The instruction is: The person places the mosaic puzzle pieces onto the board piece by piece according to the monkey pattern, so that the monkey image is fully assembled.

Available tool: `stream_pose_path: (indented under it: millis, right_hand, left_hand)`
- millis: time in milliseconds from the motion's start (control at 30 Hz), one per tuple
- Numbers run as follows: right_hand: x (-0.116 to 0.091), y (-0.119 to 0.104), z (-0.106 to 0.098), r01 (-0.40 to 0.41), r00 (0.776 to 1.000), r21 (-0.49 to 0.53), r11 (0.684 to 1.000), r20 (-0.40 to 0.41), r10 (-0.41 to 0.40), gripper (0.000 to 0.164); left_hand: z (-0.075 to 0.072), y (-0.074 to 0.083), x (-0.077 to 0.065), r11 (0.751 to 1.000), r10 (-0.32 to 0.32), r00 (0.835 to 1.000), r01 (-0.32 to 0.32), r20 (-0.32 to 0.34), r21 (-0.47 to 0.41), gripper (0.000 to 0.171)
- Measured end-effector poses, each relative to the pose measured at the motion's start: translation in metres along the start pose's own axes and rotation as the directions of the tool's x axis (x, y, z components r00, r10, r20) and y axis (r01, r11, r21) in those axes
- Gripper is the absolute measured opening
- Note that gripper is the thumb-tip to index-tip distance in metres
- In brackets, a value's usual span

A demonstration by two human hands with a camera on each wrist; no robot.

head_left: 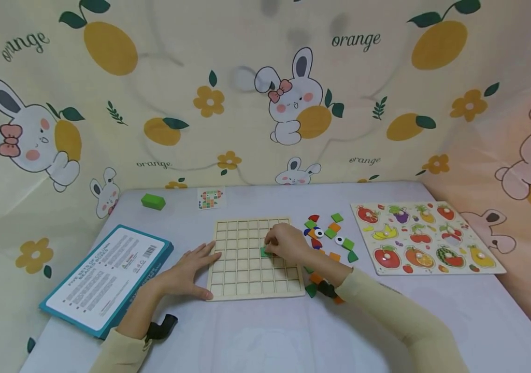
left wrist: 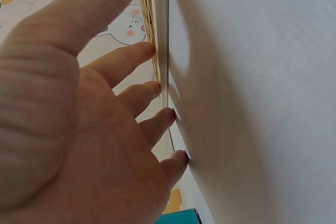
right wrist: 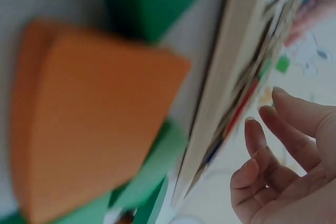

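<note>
The wooden grid board lies flat on the white surface, and I'll take its centre as the middle of the dial, with twelve at the far edge. Both hands are at it. The left hand sits at nine o'clock, fingers spread and fairly straight, touching the board's side edge, the thumb down by the near corner at about seven. The right hand is over the board towards two o'clock, fingers loosely bent; from the wrist I see nothing between thumb and fingertips. A green tile lies by those fingertips, just off centre towards two.

Loose pieces in green, orange, red and blue are scattered from two round to four o'clock, some with white eyes. An orange piece looms close and blurred in the right wrist view, green ones around it.

Farther out at three is a fruit puzzle board. A teal-edged box lies at nine, a green block at ten, a small picture card at eleven. Rabbit-and-orange cloth hangs behind.
</note>
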State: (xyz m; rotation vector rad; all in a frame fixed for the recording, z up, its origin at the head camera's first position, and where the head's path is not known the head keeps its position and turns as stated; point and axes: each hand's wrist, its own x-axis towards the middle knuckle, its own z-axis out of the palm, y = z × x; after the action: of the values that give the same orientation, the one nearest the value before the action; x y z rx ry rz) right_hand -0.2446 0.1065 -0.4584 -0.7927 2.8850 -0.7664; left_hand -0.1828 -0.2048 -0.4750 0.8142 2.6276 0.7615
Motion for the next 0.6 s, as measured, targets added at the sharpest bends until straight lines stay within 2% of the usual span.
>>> stream_pose_path:
  millis: [133,300,467,600]
  right_hand:
    - [-0.006,0.014,-0.018,-0.069,0.997,0.106,0.992,-0.03,0.072,0.008]
    - [-0.021,0.05,-0.048,-0.165,0.983,0.206,0.965,-0.046,0.178,0.014]
    - [-0.042,0.088,-0.074,-0.264,0.961,0.196,0.944,-0.029,0.274,0.021]
    - [-0.058,0.108,-0.086,-0.341,0.939,0.161,0.926,0.006,0.344,0.021]
  left_hand:
    - [0.0,0.001,0.0,1.0,-0.01,1.0,0.01,0.008,0.001,0.103]
    - [0.0,0.001,0.0,1.0,-0.016,1.0,0.016,0.016,-0.001,0.103]
    - [0.001,-0.001,0.0,1.0,-0.023,1.0,0.023,0.019,-0.004,0.103]
    - [0.001,-0.002,0.001,1.0,-0.017,1.0,0.018,0.016,-0.007,0.103]
